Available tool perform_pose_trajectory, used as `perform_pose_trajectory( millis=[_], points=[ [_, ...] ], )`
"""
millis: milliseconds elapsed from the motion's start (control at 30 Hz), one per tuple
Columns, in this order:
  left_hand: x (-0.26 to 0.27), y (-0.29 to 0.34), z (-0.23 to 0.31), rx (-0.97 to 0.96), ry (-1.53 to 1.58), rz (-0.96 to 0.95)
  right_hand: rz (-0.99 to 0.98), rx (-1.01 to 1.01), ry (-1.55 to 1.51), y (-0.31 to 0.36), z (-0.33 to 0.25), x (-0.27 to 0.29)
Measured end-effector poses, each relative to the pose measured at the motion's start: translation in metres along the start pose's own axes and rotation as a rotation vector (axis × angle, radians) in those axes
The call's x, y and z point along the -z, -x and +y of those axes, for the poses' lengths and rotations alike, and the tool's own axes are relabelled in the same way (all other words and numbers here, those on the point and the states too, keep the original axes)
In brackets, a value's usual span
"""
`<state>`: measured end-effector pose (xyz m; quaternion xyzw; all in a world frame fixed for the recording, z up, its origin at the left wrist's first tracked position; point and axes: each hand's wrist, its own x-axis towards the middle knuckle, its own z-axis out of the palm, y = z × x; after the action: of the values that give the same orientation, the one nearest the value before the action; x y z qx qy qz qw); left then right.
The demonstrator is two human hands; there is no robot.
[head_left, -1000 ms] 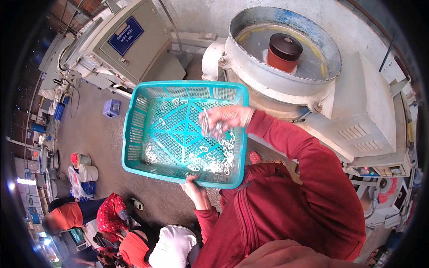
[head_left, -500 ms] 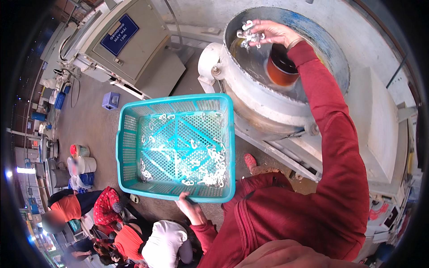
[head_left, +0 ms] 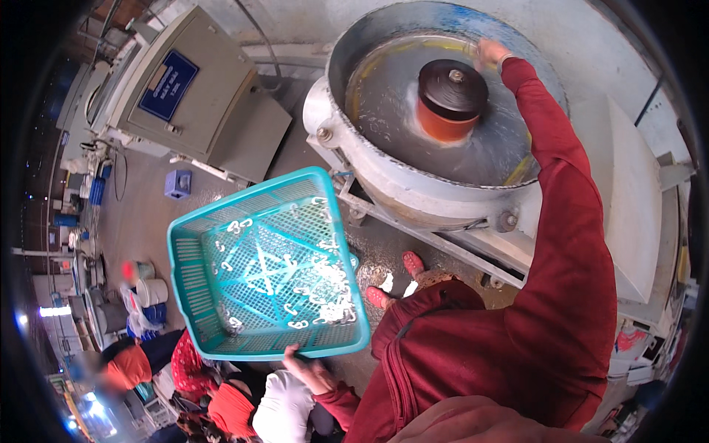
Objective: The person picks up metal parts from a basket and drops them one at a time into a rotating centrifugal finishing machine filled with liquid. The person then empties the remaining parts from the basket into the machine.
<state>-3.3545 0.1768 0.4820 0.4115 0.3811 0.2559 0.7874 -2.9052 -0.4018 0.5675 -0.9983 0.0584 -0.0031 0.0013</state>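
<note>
Concrete floor [head_left: 136, 229] runs past a grey cabinet [head_left: 199, 111] toward co-workers [head_left: 284, 406] bent over at lower left, while a pale round tub [head_left: 417, 196] with a red, dark-capped post [head_left: 447, 125] stands at upper right. Beside it, tilted and apart from the tub, is the teal basket [head_left: 193, 295], its near rim in the left hand [head_left: 310, 371]; that grip is closed there, thumb on top. Small pale hooks [head_left: 336, 280] lie scattered inside, thickest toward the lower right corner. Being thin mesh plastic, the basket should be light and slightly flexible (one-handed, it may twist), so mid-rim is a sensible hold. Each hook looks light, stiff and probably slippery, easiest scooped from the heap. Over the tub's far inner side, the right hand [head_left: 491, 54] is blurred, so I cannot tell whether its grip is open or holds anything. Left fingertips are hidden under the rim, glare whitens the heap, and the tub's bottom is out of sight under the greyish liquid.
</note>
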Motion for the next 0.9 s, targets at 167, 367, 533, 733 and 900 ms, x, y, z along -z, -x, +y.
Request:
perform_pose_trajectory(
  millis=[167, 367, 533, 733, 900],
  points=[
    [-0.007, -0.066, 0.079, 0.075, -0.092, -0.129, -0.072, -0.003, -0.095, 0.024, 0.010, 0.022],
    [-0.079, -0.104, 0.191, 0.002, -0.184, -0.526, -0.305, 0.323, -1.110, 0.113, -0.121, 0.111],
    [-0.193, -0.088, 0.249, -0.106, -0.374, -0.616, -0.188, 0.396, -1.362, 0.140, -0.220, 0.156],
    [-0.305, -0.035, 0.256, -0.650, -0.832, -0.753, -0.078, 0.570, -1.552, 0.086, -0.198, 0.130],
    [-0.379, -0.007, 0.234, -0.876, -0.547, -0.869, 0.030, 0.524, -1.640, 0.031, -0.155, 0.098]
  ],
)
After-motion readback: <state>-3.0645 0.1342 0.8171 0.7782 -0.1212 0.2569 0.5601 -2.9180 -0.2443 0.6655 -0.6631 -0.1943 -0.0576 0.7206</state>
